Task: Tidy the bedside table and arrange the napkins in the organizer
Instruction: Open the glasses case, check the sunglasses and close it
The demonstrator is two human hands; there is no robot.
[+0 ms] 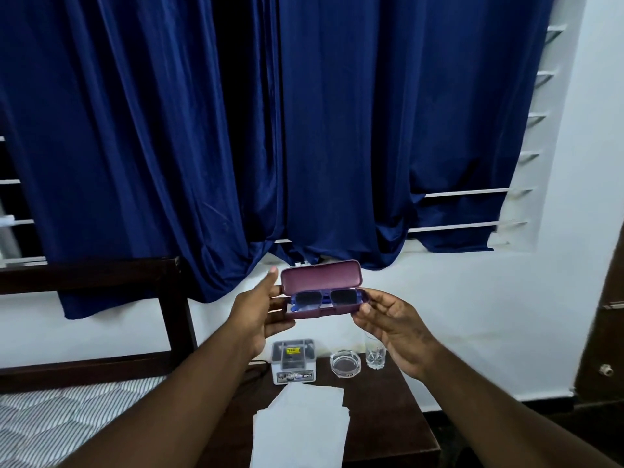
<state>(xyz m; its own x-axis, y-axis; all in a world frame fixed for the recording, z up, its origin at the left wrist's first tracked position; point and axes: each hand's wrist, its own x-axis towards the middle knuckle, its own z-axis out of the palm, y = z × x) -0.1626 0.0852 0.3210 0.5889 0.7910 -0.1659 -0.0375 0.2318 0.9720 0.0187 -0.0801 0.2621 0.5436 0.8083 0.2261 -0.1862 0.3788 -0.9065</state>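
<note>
I hold a maroon glasses case (pixel 320 276) up in front of me, its lid raised. Dark sunglasses with a blue frame (pixel 326 297) lie inside it. My left hand (pixel 261 314) grips the case's left end, thumb up by the lid. At the right end, my right hand (pixel 393 324) pinches the case's lower half. Below on the dark bedside table (pixel 405 410) lie white napkins (pixel 300 423), spread loosely in an overlapping pile. A clear plastic organizer (pixel 293 361) with a yellow sticker stands at the table's back left.
A glass ashtray (pixel 345 363) and a drinking glass (pixel 374 352) stand at the back of the table. A bed with a striped mattress (pixel 67 413) and dark headboard (pixel 101 275) is on the left. Blue curtains (pixel 270 130) hang behind.
</note>
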